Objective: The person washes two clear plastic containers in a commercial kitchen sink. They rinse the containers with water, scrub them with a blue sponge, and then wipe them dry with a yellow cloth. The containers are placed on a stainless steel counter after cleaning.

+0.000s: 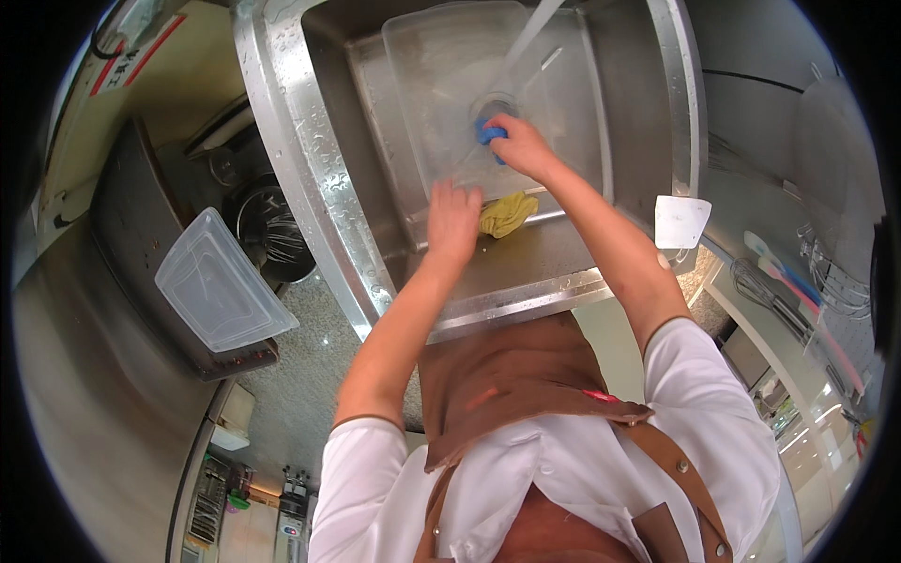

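Note:
In the stainless steel sink (637, 134) lies a flat, translucent plastic lid or sheet (429, 84). My right hand (519, 146) grips a blue cloth or sponge (490, 131) against it, over the drain. Flat at the near left edge of the sheet rests my left hand (454, 217), its fingers extended and holding nothing. A crumpled yellow cloth (508, 214) lies just right of my left hand, by the sheet's near edge. Above the drain, a pale faucet spout or stream (531, 35) slants across the view; which one I cannot tell.
Left of the sink, a translucent plastic lid (219, 288) leans over a dark tray (134, 204), near a metal bowl (281, 225) holding a whisk. A white scraper (681, 222) sits on the right rim. Several whisks and spatulas (788, 271) hang or lie at the far right.

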`<state>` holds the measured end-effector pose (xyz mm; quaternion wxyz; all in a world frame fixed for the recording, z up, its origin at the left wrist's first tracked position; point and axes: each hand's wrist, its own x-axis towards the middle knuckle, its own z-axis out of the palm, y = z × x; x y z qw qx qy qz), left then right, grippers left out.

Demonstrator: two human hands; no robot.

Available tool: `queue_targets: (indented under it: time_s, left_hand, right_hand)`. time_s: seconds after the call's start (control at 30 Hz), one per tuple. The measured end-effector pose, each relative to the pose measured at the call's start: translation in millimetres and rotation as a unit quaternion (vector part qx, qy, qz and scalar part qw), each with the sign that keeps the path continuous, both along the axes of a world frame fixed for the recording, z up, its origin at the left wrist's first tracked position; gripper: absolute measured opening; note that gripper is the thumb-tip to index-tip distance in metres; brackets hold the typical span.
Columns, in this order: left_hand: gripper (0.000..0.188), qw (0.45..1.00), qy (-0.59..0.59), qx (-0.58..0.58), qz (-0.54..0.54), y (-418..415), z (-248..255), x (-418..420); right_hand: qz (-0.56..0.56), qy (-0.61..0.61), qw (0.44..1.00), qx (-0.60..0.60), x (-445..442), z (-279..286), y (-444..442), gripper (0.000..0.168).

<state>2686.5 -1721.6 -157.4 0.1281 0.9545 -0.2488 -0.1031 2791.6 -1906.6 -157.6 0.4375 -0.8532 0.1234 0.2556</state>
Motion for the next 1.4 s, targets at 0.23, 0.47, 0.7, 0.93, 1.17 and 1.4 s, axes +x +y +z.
queue_targets:
  time_s: [0.23,0.47,0.7,0.93,1.17,1.4]
  left_hand:
    - [0.011,0.992,0.121,-0.006,-0.03,-9.1,22.8,39.1]
    - [0.026,0.976,0.184,-0.119,0.021,-10.1,159.0,83.2]
    - [0.023,0.881,0.31,-0.295,0.201,-33.0,216.9,97.3]
    - [0.029,0.886,0.296,-0.304,0.188,-15.6,206.1,92.8]
    - [0.029,0.896,0.282,-0.266,0.217,17.1,202.7,79.7]
    - [0.03,0.95,0.175,-0.205,0.16,2.5,228.8,86.3]
  right_hand:
    - [-0.26,-0.162,0.936,0.174,-35.2,88.8,-86.2,0.027]
    - [-0.375,-0.298,0.846,0.236,-91.1,160.8,-113.7,0.026]
    - [-0.198,-0.332,0.909,0.157,-118.7,215.8,-35.8,0.027]
    - [-0.075,-0.491,0.86,-0.118,-52.6,188.0,2.6,0.032]
    - [-0.185,-0.268,0.933,0.155,35.3,152.7,-37.3,0.028]
    - [-0.228,-0.285,0.911,0.193,-40.5,175.2,9.6,0.028]
